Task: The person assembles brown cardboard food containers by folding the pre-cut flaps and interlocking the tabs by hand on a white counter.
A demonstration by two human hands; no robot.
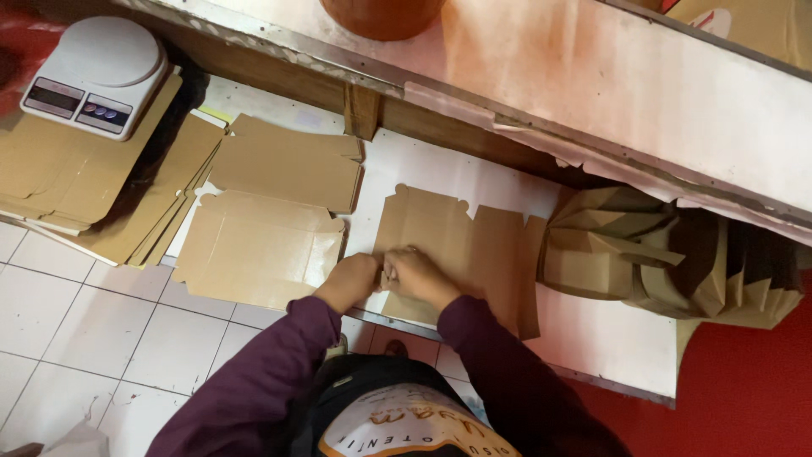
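— While both hands work at the near edge of the flat box blank [457, 254], what do you see them doing?

— They meet at the blank's near left corner. The left hand [348, 279] is curled, fingers bent down on the corner flap. The right hand [417, 275] is touching it, also bent, and it pinches the same edge of cardboard. Neither hand is opened wide; both grasp the blank.

— Where does the blank lie?

— It lies on a white board [609, 338], under the wooden shelf [592, 85]. Just left of the blank there are two more flat blanks [262, 245], one partly over the other. Further left of the blank is a stack of cardboard [85, 178] with a white scale [97, 72] on it. Right of the blank, folded boxes [660, 254] are packed together.

— How to do this fold well, in your opinion?

— I think the fold should follow the pressed crease exactly. One hand should hold the panel flat while the other lifts the flap, so the cardboard does not tear or bend beside the line. The thumbs should run along the crease, not only press at the corner.

— Can you see the fingertips?

— Not clearly. They are hidden under the knuckles, so how deep the pinch goes I cannot tell.
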